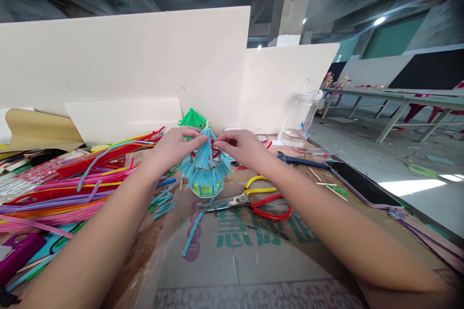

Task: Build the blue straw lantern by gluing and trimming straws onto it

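A small tiered pavilion model (207, 159) covered in light blue pipe-cleaner pieces stands upright before me, a thin stick poking out of its top. My left hand (181, 146) is closed at the left side of the upper roof, thumb against the blue pieces. On the opposite side, my right hand (243, 147) pinches with thumb and forefinger close to the roof; whatever is between those fingertips is too small to make out. Scissors (246, 198) with one yellow and one red handle lie just in front of the model. A loose blue strip (194, 232) lies near their blades.
Bundles of coloured pipe cleaners (72, 193) spread over the left side. Short blue cut pieces (165, 206) lie beside the model. Behind are a green roofed model (193, 118) and white boards (145, 63). A clear jug (299, 120) and a phone (364, 183) are at right.
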The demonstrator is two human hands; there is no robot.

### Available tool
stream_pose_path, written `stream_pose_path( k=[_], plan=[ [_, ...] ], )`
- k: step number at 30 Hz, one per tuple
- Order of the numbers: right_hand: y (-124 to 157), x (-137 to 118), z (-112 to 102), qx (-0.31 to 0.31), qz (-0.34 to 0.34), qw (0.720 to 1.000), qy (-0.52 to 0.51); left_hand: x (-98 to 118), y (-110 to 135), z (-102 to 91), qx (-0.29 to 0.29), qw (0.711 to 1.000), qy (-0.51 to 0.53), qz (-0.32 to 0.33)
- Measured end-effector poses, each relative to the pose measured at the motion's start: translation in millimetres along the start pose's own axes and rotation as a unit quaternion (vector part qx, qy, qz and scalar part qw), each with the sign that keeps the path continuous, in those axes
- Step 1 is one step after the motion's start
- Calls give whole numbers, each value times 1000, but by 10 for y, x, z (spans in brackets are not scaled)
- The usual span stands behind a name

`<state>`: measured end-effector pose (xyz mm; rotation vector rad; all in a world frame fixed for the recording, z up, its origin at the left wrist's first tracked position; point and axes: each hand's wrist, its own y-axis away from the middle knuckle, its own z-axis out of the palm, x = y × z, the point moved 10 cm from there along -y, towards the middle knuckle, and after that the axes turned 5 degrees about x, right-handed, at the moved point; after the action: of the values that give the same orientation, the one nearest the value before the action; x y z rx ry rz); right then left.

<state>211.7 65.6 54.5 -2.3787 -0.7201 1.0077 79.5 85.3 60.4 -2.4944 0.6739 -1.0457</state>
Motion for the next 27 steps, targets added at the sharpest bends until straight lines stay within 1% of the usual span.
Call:
stream_pose_path(
  k=[4, 6, 8, 10, 13, 16, 18, 21, 24, 27],
  plan=[
    [-2, -6, 6, -7, 1, 1000, -9, 15, -2, -12, 12, 1000, -6, 3],
    [-5, -9, -64, -17, -4, 1000, -15, 9, -1, -4, -5, 1000, -13, 4],
    [4, 3, -159, -53, -10, 998, -10, -1, 6, 26, -37, 999, -19, 7],
    [36, 71, -227, -120, -11, 993, 18, -25, 11, 42, -58, 998, -26, 8],
    [93, 331, -251, -206, 2, 974, 92, -84, 0, 37, -55, 998, -24, -3],
    [136, 744, -95, -257, 33, 951, 171, -115, -14, 17, -32, 999, -24, -8],
    [163, 1026, 71, -273, 54, 937, 213, -119, -18, 11, -26, 999, -29, -7],
    [201, 1332, 286, -281, 67, 926, 241, -117, -16, 37, -47, 999, -21, -6],
    [228, 1508, 352, -275, 72, 921, 266, -107, -5, 67, -82, 997, 13, -4],
    [247, 1586, 342, -272, 71, 916, 287, -104, 20, 94, -116, 992, 38, -13]
  ],
)
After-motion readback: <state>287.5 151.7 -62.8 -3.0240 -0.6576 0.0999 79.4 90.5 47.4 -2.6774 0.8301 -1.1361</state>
